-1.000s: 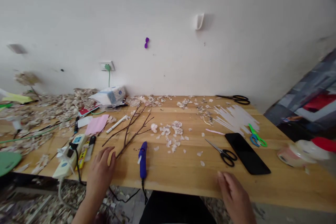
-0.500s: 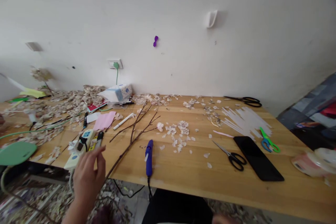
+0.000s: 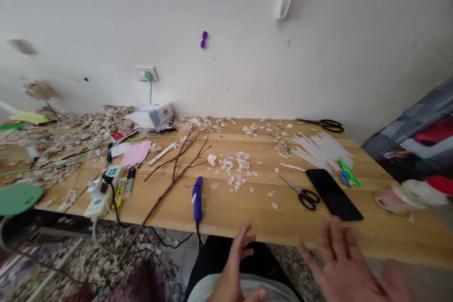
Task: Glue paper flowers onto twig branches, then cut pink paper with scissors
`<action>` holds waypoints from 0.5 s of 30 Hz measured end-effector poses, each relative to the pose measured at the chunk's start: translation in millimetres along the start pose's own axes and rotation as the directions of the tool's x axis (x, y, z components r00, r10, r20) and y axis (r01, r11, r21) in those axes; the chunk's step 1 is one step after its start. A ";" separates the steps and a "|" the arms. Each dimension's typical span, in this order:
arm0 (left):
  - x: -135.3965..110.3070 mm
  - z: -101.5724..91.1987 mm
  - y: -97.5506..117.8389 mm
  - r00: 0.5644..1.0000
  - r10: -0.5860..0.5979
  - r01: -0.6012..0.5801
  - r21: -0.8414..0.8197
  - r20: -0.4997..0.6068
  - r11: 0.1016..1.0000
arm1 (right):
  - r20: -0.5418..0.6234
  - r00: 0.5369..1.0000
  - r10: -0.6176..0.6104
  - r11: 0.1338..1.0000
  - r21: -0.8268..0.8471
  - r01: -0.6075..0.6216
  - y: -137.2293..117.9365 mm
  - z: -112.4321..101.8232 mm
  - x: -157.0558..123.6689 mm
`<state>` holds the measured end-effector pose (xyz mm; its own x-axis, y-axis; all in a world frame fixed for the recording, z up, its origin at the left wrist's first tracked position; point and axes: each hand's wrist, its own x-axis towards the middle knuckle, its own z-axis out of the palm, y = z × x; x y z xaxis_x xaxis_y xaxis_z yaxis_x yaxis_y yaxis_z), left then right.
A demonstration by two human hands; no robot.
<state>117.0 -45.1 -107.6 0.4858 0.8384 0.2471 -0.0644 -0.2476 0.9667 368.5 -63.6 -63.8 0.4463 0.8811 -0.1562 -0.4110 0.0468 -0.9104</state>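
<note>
My left hand (image 3: 233, 264) hovers over my lap, just below the table's front edge, with its fingers stretched out and nothing in it. To the right, my right hand (image 3: 348, 264) is held up with its fingers spread and its palm turned toward me, slightly blurred; it is empty too. Beyond the left hand lies a blue hot glue gun (image 3: 197, 199). A bare forked branch (image 3: 170, 188) rests on the table, its lower end sticking out past the edge. Black-handled scissors (image 3: 305, 196) and a black phone (image 3: 332, 193) lie nearest to the right hand.
Pale dried petals (image 3: 235, 167) are scattered mid-table, with a larger heap (image 3: 118, 120) at the back left. White glue sticks (image 3: 322, 151), green-and-blue scissors (image 3: 348, 177) and jars (image 3: 399, 198) are on the right. A power strip (image 3: 104, 193) and yellow cutter (image 3: 120, 191) lie left.
My left hand has moved right from beside the power strip to above my lap. My right hand has risen into view, fingers spread. The view has shifted slightly.
</note>
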 end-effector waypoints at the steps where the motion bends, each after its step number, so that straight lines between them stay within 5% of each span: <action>1: 7.1 20.6 -10.8 0.998 -0.053 0.050 -0.135 -0.023 0.990 | 0.055 0.997 0.046 0.997 0.055 -0.049 0.2 10.1 -3.5; 4: 29.4 49.2 -22.5 0.981 -0.191 0.189 -0.477 0.046 0.858 | 0.220 0.958 0.186 0.935 0.259 -0.241 7.9 33.7 -10.9; 7: 42.0 37.0 -10.4 0.901 -0.376 0.433 -0.448 0.215 0.782 | 0.264 0.933 0.243 0.924 0.229 -0.306 13.9 31.9 -5.8; 12: 37.7 -12.7 7.4 0.888 -0.460 0.429 -0.360 -0.001 0.829 | 0.104 0.957 0.270 0.962 -0.080 -0.262 -5.5 -50.9 30.8; 14: 32.3 -27.0 9.3 0.882 -0.466 0.413 -0.365 -0.066 0.834 | -0.094 0.975 0.199 0.832 -0.509 -0.219 -19.6 -93.8 41.5; 15: 29.7 -31.4 10.3 0.877 -0.470 0.404 -0.375 -0.103 0.835 | -0.193 0.981 0.025 0.698 -0.699 -0.155 -25.5 -110.3 43.1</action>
<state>103.3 -7.5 -88.2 0.3662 0.9014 -0.2312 -0.1843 0.3137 0.9314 485.8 -78.7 -89.5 0.5811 0.7745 -0.2500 0.1996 -0.4334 -0.8788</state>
